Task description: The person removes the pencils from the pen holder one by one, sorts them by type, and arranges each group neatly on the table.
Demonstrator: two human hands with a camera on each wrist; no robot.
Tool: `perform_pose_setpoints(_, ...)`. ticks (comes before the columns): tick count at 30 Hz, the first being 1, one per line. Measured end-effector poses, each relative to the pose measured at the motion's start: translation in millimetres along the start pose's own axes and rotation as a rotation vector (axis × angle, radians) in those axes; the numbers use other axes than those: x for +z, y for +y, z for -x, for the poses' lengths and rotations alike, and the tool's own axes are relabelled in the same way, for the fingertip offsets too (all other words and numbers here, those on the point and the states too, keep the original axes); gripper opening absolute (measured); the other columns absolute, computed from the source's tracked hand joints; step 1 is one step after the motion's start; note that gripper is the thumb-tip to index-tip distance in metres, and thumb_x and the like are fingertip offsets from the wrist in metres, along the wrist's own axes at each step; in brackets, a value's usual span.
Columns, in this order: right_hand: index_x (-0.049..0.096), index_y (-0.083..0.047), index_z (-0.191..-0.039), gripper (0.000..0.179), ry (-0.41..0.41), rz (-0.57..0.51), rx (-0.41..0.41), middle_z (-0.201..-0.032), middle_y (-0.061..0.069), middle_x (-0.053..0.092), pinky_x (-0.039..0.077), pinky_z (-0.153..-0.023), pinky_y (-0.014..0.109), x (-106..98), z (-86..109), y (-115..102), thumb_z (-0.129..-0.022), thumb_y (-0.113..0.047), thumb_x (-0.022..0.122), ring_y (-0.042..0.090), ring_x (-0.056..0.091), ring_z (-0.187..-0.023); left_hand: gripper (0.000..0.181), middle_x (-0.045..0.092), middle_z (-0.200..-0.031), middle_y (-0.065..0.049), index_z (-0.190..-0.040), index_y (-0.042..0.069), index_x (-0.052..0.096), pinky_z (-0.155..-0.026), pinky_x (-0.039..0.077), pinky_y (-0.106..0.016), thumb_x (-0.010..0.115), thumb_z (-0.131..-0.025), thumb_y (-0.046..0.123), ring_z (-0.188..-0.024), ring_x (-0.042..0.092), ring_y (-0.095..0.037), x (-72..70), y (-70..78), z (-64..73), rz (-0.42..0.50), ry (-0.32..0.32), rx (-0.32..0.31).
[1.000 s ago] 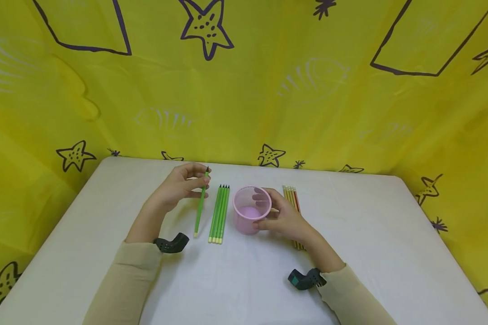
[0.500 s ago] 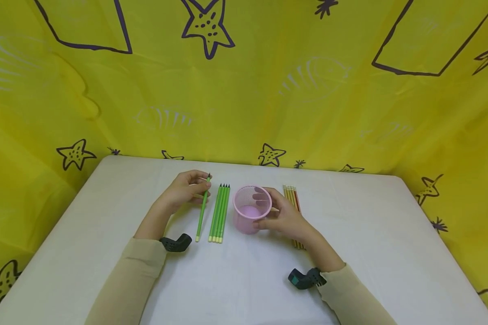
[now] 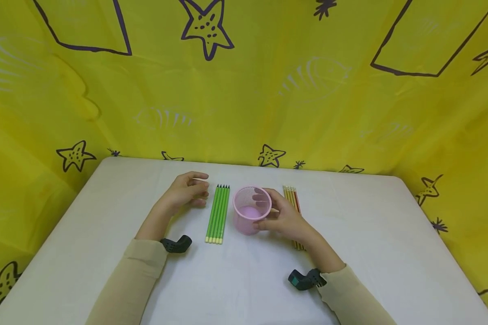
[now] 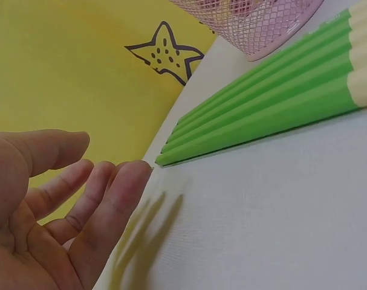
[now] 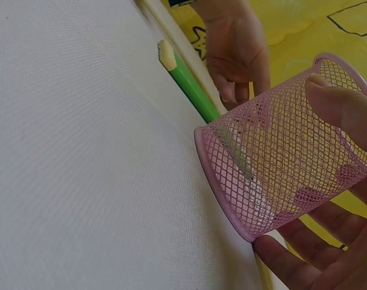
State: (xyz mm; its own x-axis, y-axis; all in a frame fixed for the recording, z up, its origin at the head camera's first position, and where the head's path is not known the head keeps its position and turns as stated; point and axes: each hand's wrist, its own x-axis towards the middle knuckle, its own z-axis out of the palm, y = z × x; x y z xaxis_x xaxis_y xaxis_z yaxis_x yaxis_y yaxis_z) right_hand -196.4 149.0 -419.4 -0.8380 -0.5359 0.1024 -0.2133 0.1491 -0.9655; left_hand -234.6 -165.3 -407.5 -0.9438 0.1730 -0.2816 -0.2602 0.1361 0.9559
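In the head view my left hand (image 3: 185, 192) is just left of a row of several green pencils (image 3: 217, 214), with nothing in its grasp. Its fingers are loosely bent and apart from the pencils, as the left wrist view also shows. The pencils lie side by side, dark tips toward the back and pale ends toward me. My right hand (image 3: 286, 217) holds a pink mesh pencil cup (image 3: 247, 225) by its right side, thumb in front and fingers behind. The cup stands upright right of the green row, and only its pink bottom shows inside.
Behind and partly under the right hand lie several yellow pencils (image 3: 289, 195), one with a red side. A white cloth (image 3: 244, 280) covers the table. Yellow patterned fabric (image 3: 244, 99) hangs around its back and sides. Both wrists carry dark cameras.
The left hand lowered a green pencil, moved it right and let it go at the left end of the green row. The right hand and the cup stayed in place.
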Motion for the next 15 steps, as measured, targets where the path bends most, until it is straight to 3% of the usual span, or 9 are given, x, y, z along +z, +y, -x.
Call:
perform_pose_setpoints(7,0.043,-0.012,-0.145,0.082,0.000,-0.006,0.016,-0.144,0.016,0.051,0.048,-0.104,0.053,3.0,2.4,-0.6,-0.075,-0.002,0.085,0.039,0.049,-0.132,0.047,0.053,-0.133,-0.023,-0.143,0.004,0.047,-0.080,0.061,-0.033,0.061,-0.100,0.019,-0.109,0.063,-0.034,-2.2,-0.2,2.3,-0.021,0.003,0.024)
perform_pose_setpoints(15,0.039,-0.018,-0.147,0.083,0.046,0.010,0.059,-0.145,0.014,0.049,0.051,-0.101,0.049,13.9,1.8,2.5,-0.078,-0.007,0.084,0.038,0.052,-0.128,0.045,0.051,-0.129,-0.026,-0.141,0.001,0.048,-0.079,0.062,-0.038,0.060,-0.101,0.017,-0.110,0.061,-0.039,2.9,3.5,11.3,0.021,0.053,0.145)
